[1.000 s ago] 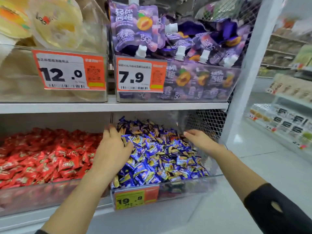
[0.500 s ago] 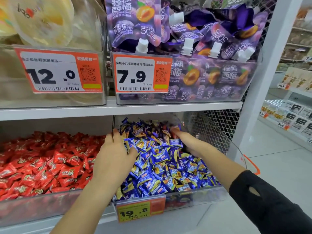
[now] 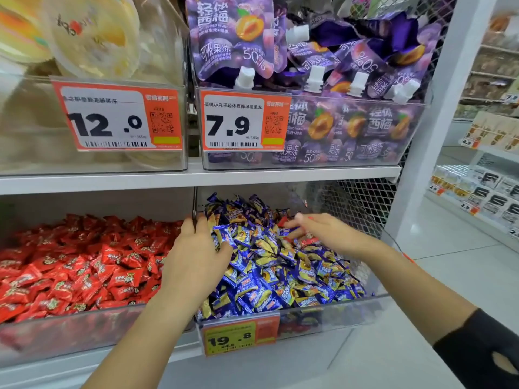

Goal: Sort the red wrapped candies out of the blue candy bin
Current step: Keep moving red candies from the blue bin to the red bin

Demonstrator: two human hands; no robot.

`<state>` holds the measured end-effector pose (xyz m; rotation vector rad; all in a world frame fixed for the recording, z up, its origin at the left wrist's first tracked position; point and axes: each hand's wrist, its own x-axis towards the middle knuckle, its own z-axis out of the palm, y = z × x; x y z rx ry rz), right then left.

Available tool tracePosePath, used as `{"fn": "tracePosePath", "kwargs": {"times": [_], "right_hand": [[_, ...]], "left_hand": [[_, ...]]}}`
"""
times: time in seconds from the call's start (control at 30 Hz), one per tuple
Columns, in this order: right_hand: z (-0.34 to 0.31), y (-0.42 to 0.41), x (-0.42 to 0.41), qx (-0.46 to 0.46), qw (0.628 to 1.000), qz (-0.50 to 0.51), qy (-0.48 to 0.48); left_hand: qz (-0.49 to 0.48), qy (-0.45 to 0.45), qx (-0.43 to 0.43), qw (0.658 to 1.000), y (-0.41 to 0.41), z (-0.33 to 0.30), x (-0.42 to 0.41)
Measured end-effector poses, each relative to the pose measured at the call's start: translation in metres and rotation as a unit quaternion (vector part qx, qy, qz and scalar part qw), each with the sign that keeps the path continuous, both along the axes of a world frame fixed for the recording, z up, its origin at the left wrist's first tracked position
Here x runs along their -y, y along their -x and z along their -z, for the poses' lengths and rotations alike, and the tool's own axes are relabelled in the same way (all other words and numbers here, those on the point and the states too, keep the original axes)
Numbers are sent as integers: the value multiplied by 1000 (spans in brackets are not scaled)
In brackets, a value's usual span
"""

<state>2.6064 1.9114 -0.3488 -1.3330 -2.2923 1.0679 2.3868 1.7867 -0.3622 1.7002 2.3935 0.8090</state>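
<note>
The clear bin on the lower shelf is heaped with blue wrapped candies. My left hand rests palm down on the pile's left side, fingertips by the divider. My right hand lies over the back right of the pile with its fingers stretched leftward, touching the candies. A red wrapped candy shows among the blue ones just beyond those fingertips. Another red wrapper peeks out under that hand. Neither hand visibly grips anything.
Left of the divider, a second bin holds a mass of red candies. An orange price tag hangs on the blue bin's front. The upper shelf carries purple jelly pouches close overhead. Wire mesh closes the right side.
My right hand has come up out of the back of the pile and spread its fingers over it, and red wrappers now show beside it. My left hand has stayed at the left edge.
</note>
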Motion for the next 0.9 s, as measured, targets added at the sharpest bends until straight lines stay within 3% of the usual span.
{"fn": "tracePosePath", "kwargs": {"times": [0.1, 0.2, 0.33, 0.63, 0.77, 0.9], "right_hand": [[5, -18, -32, -39, 992, 121, 10], [17, -20, -50, 36, 978, 197, 52], [34, 0, -50, 91, 974, 183, 94], [42, 33, -48, -100, 963, 166, 190], [30, 46, -37, -193, 953, 141, 185], [22, 61, -17, -141, 977, 99, 130]], "left_hand": [[-3, 1, 2, 1000, -1, 0, 0], [-6, 1, 2, 1000, -2, 0, 0], [-12, 4, -5, 1000, -3, 0, -1], [-32, 2, -20, 999, -6, 1, -7], [-25, 4, -10, 1000, -5, 1, -5], [-25, -15, -27, 999, -1, 2, -3]]}}
